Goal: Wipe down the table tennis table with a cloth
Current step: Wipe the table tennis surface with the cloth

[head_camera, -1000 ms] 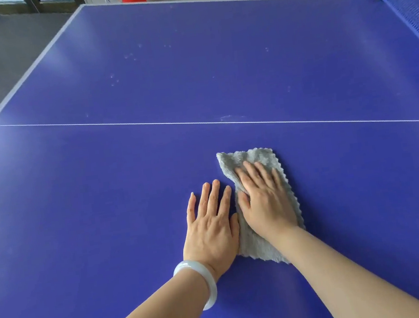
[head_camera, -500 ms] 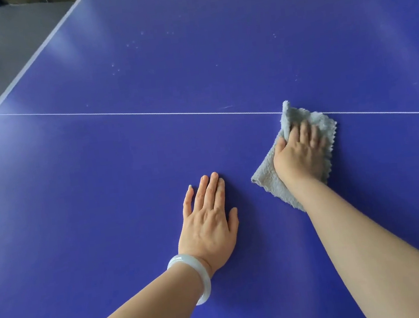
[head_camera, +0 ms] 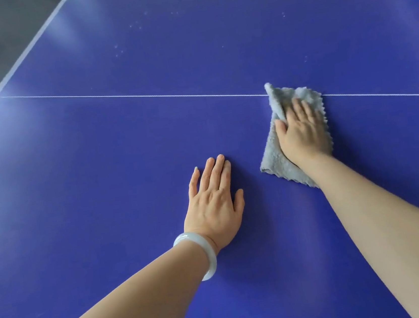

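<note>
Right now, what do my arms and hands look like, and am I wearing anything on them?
Your left forearm and right forearm are bare, with no sleeves in view. A smooth, rounded bangle, pale translucent white, circles the left wrist. The left hand and right hand show no rings, gloves or watch; the right hand is slightly blurred.

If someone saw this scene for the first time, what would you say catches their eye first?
The deep blue table tennis table fills nearly the whole view, crossed by a thin white line. Right of centre, the right hand presses flat on a grey cloth whose far end covers that line. The left hand, with a pale bangle at its wrist, rests flat on the bare surface beside it.
</note>
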Motion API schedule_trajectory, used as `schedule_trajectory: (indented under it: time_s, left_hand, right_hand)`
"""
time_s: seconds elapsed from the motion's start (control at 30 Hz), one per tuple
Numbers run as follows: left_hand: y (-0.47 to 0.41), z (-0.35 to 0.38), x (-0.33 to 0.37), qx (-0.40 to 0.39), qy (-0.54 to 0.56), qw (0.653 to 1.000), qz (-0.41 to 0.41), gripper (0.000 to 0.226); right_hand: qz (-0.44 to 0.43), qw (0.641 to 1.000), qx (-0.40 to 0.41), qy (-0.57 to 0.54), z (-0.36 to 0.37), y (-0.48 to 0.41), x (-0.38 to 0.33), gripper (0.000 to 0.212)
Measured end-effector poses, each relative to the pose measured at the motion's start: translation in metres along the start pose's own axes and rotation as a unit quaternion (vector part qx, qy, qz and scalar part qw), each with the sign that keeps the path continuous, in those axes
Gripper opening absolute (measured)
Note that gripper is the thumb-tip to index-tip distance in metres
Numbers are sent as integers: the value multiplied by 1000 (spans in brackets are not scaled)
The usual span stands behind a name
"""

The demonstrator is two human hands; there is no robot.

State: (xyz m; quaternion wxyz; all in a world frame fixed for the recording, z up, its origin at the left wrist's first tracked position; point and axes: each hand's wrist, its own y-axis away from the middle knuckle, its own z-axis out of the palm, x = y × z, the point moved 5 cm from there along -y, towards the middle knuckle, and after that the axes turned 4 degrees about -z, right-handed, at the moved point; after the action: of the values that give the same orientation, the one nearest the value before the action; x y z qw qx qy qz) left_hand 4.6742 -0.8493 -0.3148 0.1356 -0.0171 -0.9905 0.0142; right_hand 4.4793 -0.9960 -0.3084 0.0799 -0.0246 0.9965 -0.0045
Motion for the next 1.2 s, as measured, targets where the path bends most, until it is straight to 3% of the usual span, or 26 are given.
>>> schedule_trajectory:
  time_s: [0.1,0.17,0.27,0.33,0.4,0.43,0.5,0.57,0.67,0.73,0.8,0.87,0.93,1.0,1.07,1.13,1.2]
  left_hand:
    - [-1,0,1,-2,-2,1000,0,63]
    - [-1,0,1,-3,-4,1000,1,61]
    - [0,-2,0,-5,7,1000,4,58]
    - [0,-3,1,-2,24,1000,5,57]
    - [-1,-3,0,4,14,1000,6,55]
    - [-1,-3,0,6,7,1000,7,53]
    - [0,-2,0,7,1,1000,1,53]
    - [0,-2,2,7,0,1000,-2,53]
    - [1,-5,7,9,-7,1000,-5,52]
    - [1,-7,9,6,-13,1000,-7,52]
    - [3,-7,10,4,-16,1000,-5,51]
    - [4,-7,11,8,-17,1000,7,51]
    - [4,-6,10,6,-20,1000,14,51]
    - [4,-4,10,3,-23,1000,12,51]
    - [4,-3,11,0,-28,1000,12,50]
    - [6,-4,13,10,-44,999,24,46]
    - [9,-7,18,27,-76,995,61,39]
  right_hand:
    - [145,989,4,-12,-6,46,31,59]
    - [151,988,24,-16,-2,84,1,59]
    - [-37,999,8,-26,14,138,-73,60]
    - [-167,985,-29,-28,15,163,-81,61]
    - [-179,983,-25,-15,4,165,-31,61]
    - [-132,991,-11,0,-2,165,8,60]
    - [51,998,25,16,-17,170,103,59]
    - [239,970,39,0,-32,196,174,60]
    - [345,937,52,-16,-30,229,157,60]
    - [256,965,59,-18,-21,241,84,60]
    - [53,997,47,-13,-5,258,-2,58]
    - [-152,988,0,-27,6,281,-52,56]
    - [-227,973,-19,-38,-1,286,-23,56]
    - [-179,984,-16,-2,-13,282,49,56]
    - [-32,999,5,26,-28,275,141,57]
    - [144,989,13,16,-43,277,211,60]
    - [222,975,24,14,-43,278,228,62]
